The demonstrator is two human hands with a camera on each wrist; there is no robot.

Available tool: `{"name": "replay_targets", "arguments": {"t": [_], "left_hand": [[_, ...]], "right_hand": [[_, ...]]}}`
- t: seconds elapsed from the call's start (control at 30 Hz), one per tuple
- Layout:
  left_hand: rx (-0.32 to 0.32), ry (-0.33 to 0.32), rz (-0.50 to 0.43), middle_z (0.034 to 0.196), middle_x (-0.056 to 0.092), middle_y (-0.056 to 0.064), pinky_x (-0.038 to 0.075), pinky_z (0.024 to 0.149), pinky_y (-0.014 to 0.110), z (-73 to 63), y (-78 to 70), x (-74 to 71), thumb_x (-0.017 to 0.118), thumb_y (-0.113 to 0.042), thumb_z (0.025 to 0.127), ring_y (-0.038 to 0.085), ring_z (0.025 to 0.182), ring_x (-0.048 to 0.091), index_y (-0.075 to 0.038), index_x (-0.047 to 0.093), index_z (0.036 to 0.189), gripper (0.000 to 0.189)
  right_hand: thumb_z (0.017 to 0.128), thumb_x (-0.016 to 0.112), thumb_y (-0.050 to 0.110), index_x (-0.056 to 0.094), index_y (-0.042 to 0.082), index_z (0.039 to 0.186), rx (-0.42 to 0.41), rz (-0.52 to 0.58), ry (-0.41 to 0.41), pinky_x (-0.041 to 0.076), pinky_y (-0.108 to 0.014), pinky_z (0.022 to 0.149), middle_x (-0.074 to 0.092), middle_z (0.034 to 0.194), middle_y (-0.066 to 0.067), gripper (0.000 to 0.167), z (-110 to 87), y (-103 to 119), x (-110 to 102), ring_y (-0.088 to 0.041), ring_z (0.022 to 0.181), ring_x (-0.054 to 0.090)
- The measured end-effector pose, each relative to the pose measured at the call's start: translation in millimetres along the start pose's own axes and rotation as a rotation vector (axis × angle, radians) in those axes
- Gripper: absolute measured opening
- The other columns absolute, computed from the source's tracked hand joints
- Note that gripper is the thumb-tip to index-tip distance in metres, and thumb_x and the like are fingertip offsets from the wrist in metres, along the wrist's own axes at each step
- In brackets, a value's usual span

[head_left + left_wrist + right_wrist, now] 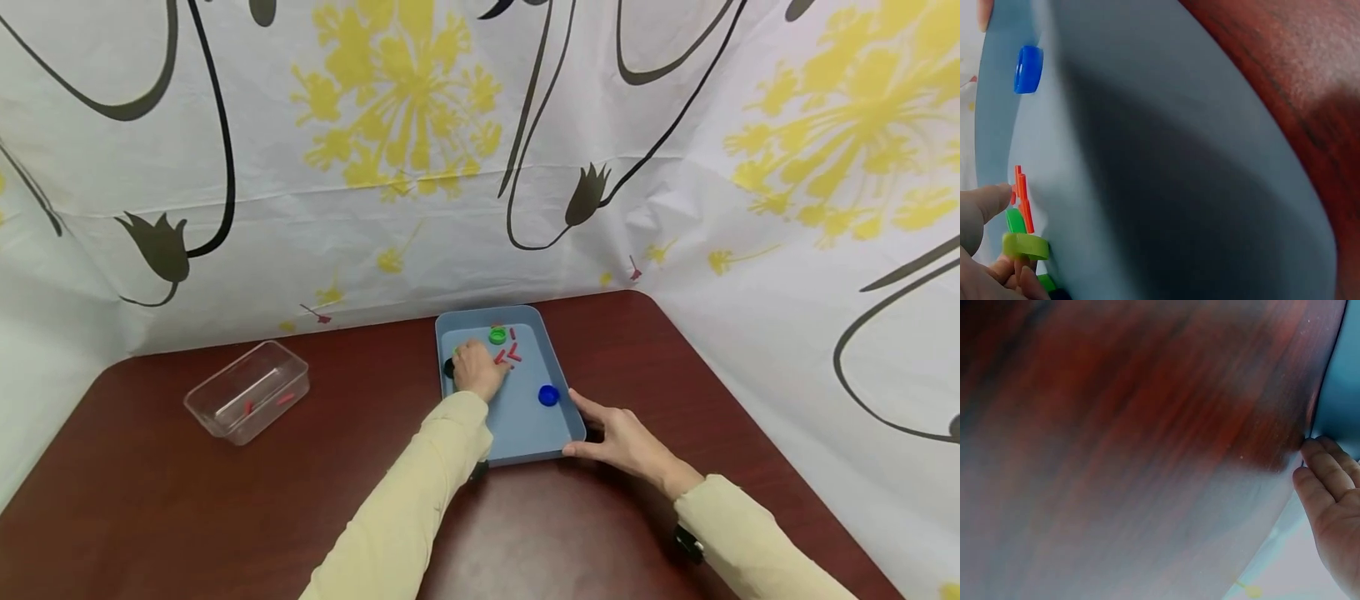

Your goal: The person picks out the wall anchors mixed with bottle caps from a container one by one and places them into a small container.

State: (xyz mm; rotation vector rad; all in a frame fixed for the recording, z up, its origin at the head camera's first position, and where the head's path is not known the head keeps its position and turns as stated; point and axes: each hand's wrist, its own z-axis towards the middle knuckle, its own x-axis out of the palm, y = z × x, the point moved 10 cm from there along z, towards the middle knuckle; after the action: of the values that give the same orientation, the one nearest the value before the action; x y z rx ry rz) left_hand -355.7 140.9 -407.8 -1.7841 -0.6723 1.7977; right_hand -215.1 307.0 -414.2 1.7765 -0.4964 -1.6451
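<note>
My left hand reaches into the left side of a blue-grey tray, thumb stretched toward several small red sticks. In the left wrist view its fingers are right behind a yellow-green ring-shaped cap. A black round piece shows beside that hand, partly covered. Behind the sticks sits a green cap, and a blue cap lies near the right wall. My right hand spans the tray's near right corner, its straight fingers touching the outside.
A clear plastic box with a few red sticks in it stands to the left on the dark red wooden table. Patterned white sheeting hangs close behind the table and along its right side.
</note>
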Motion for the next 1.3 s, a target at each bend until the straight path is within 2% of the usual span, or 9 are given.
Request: {"name": "replay_targets", "arguments": {"t": [0.07,0.2,0.23,0.33,0.43,0.47,0.6,0.9,1.3], "left_hand": [[-0.002,0.001,0.014,0.110,0.056,0.022,0.047,0.087,0.043,0.6,2.2,1.2,0.077,-0.024,0.079,0.033,0.104,0.051,0.006,0.056,0.108,0.047],[-0.020,0.020,0.042,0.108,0.056,0.021,0.048,0.084,0.044,2.7,6.6,5.0,0.077,-0.025,0.077,0.032,0.101,0.051,0.005,0.058,0.104,0.045],[-0.015,-0.002,0.063,0.106,0.056,0.020,0.048,0.081,0.043,8.0,11.3,11.4,0.078,-0.028,0.076,0.031,0.098,0.051,0.004,0.058,0.103,0.046],[-0.054,0.026,0.103,0.106,0.056,0.019,0.048,0.080,0.042,9.8,15.0,14.5,0.078,-0.030,0.076,0.031,0.097,0.051,0.004,0.057,0.104,0.048],[-0.085,0.046,0.116,0.107,0.056,0.019,0.047,0.082,0.042,9.3,15.4,14.6,0.077,-0.030,0.077,0.031,0.098,0.051,0.004,0.057,0.107,0.050],[-0.105,0.078,0.112,0.109,0.056,0.020,0.046,0.085,0.043,3.9,11.5,9.0,0.076,-0.027,0.078,0.031,0.100,0.051,0.006,0.057,0.108,0.049],[-0.114,0.083,0.151,0.111,0.055,0.019,0.045,0.087,0.043,0.9,8.3,6.9,0.075,-0.026,0.080,0.031,0.102,0.051,0.004,0.057,0.111,0.047],[-0.091,0.056,0.219,0.112,0.054,0.019,0.046,0.086,0.043,1.7,4.6,8.5,0.070,-0.019,0.082,0.031,0.104,0.051,0.003,0.057,0.112,0.040],[-0.049,-0.009,0.229,0.117,0.054,0.019,0.045,0.090,0.045,2.0,3.1,13.4,0.071,-0.029,0.083,0.030,0.109,0.050,0.003,0.055,0.117,0.049]], "right_hand": [[0.077,0.074,0.042,0.032,0.004,0.146,-0.001,0.006,-0.002,0.050,-0.021,0.069,0.049,0.135,-0.024,0.089,0.5,0.7,0.1,-0.035,0.116,0.056],[0.077,0.074,0.043,0.034,0.003,0.145,-0.016,-0.011,-0.008,0.052,-0.027,0.078,0.050,0.134,-0.023,0.089,1.1,2.9,0.9,-0.033,0.115,0.057],[0.077,0.074,0.043,0.034,0.002,0.145,-0.019,-0.011,-0.007,0.053,-0.029,0.080,0.050,0.134,-0.023,0.089,1.2,3.0,1.7,-0.033,0.115,0.057],[0.077,0.073,0.045,0.034,0.002,0.145,-0.030,-0.025,-0.004,0.052,-0.035,0.084,0.052,0.133,-0.022,0.089,1.6,3.8,4.1,-0.031,0.115,0.058],[0.077,0.073,0.045,0.034,0.002,0.144,-0.036,-0.035,-0.007,0.051,-0.037,0.086,0.053,0.132,-0.022,0.088,1.5,4.1,4.9,-0.030,0.114,0.058],[0.077,0.073,0.045,0.035,0.002,0.144,-0.036,-0.039,-0.010,0.051,-0.038,0.086,0.053,0.132,-0.022,0.088,1.3,4.2,4.7,-0.030,0.114,0.059],[0.077,0.073,0.046,0.035,0.002,0.144,-0.035,-0.039,-0.017,0.051,-0.037,0.086,0.052,0.133,-0.021,0.089,0.4,4.0,4.0,-0.030,0.114,0.058],[0.077,0.073,0.046,0.035,0.003,0.144,-0.030,-0.043,-0.030,0.050,-0.039,0.088,0.051,0.134,-0.021,0.089,-0.6,4.8,2.0,-0.030,0.117,0.056],[0.076,0.072,0.048,0.035,0.004,0.145,-0.011,-0.025,-0.021,0.050,-0.038,0.087,0.050,0.136,-0.021,0.090,-1.8,2.0,0.8,-0.030,0.118,0.056]]}}
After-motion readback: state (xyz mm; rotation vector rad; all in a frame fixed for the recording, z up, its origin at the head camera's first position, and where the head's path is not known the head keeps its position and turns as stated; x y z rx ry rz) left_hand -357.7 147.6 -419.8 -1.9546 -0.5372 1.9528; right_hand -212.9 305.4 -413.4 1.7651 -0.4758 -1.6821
